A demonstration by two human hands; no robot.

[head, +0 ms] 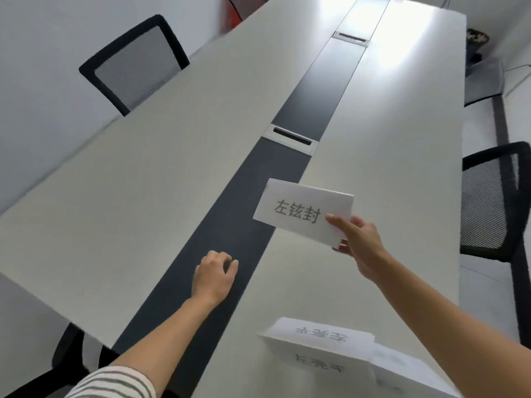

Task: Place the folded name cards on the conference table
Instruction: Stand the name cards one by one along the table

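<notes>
My right hand (357,242) grips a folded white name card (298,211) by its lower right corner, holding it above the long conference table (172,156); printed characters face me. My left hand (214,275) rests on the table's dark centre strip (310,90) with fingers curled and nothing in them. A stack of folded name cards (319,351) lies at the near edge, below the held card, with printed characters on top.
Two cable hatches (290,137) (351,38) are set in the dark strip. A black mesh chair (135,64) stands at the left side, another mesh chair (494,202) at the right. A low cabinet (484,81) sits at the far right.
</notes>
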